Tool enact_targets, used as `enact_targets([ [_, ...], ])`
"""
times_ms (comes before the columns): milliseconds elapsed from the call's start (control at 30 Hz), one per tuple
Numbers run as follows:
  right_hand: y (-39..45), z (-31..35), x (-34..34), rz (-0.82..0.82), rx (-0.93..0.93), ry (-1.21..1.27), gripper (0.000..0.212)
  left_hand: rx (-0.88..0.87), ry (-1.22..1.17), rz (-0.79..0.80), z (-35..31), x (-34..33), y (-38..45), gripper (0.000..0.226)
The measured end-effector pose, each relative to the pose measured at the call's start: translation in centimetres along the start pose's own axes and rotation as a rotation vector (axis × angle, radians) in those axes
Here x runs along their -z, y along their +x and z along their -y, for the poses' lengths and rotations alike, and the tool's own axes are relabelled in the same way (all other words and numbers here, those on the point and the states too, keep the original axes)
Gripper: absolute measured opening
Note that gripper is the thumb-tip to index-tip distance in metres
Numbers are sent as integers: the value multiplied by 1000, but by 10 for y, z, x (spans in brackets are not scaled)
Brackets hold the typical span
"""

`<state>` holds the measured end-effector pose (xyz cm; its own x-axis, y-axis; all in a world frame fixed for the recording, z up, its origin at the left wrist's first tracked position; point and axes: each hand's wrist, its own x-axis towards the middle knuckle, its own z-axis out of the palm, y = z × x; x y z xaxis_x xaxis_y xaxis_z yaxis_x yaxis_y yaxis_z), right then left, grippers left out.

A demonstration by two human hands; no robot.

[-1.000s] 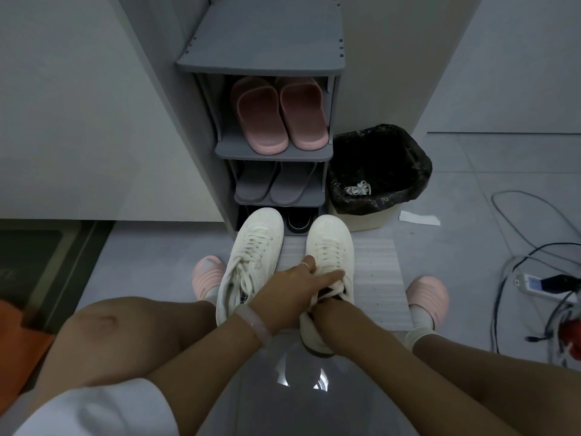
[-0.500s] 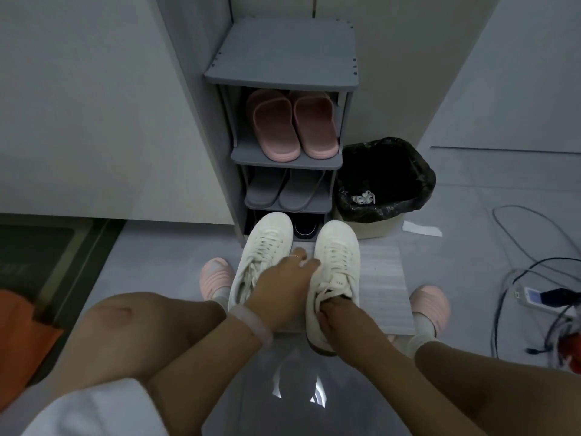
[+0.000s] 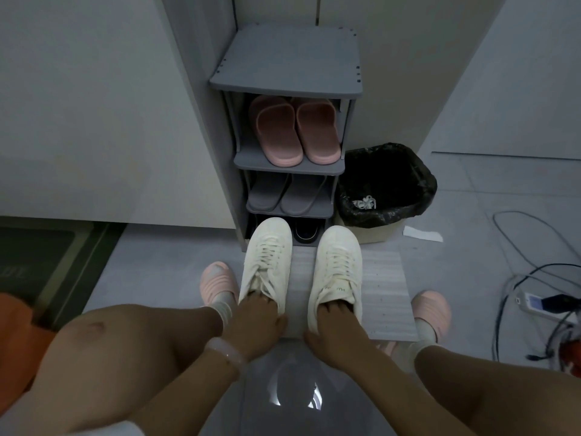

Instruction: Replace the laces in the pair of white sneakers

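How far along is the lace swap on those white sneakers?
Nearly finished, it seems. Both sneakers, left and right, show laces threaded, and a lace bundle lies in the bin. The left hand and right hand grip the heels; putting them away is probably left.

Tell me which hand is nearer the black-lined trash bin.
Right. The right hand grips the heel of the right sneaker, on the side of the trash bin; the left hand holds the left sneaker, farther away.

White sneakers [image 3: 301, 265], laced, side by side, upright
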<state>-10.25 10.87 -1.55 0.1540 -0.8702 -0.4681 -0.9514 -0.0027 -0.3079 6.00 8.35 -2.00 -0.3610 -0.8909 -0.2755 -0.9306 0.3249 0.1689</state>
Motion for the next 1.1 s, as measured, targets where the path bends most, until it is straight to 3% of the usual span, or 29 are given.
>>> enact_targets([
  [167,-4,-1,-6,-140,34,-102,62,15,38,-32,-1,-9,-2,65],
  [300,-1,0,-8,-214,88,-106,61,-148,-2,-143,-11,-3,-7,57],
  [400,6,3,-2,-194,99,-67,63,-158,-99,-52,-20,-2,6,63],
  [467,11,-2,0,-180,118,-51,63,-216,-144,12,-17,-1,14,55],
  [533,10,-7,8,-113,139,21,51,-335,-256,54,-16,6,19,34],
  [567,9,-8,13,-111,161,116,36,-341,-312,93,-18,12,20,38],
  [600,10,-8,20,-146,144,238,24,-356,-322,-24,-18,11,23,47],
  [667,16,-10,33,-220,101,349,40,-149,-462,6,-23,18,24,37],
  [733,20,-10,40,-114,98,412,46,-34,-533,122,-21,7,28,24],
  [767,21,-12,38,10,87,408,47,29,-589,157,-24,4,29,25],
  [833,28,-16,29,52,72,323,38,126,-679,135,-32,4,31,38],
  [967,32,-18,18,-67,-53,456,30,507,-1260,170,-35,20,36,31],
  [1100,20,-10,15,-119,-127,625,24,598,-1453,64,-35,33,29,21],
])
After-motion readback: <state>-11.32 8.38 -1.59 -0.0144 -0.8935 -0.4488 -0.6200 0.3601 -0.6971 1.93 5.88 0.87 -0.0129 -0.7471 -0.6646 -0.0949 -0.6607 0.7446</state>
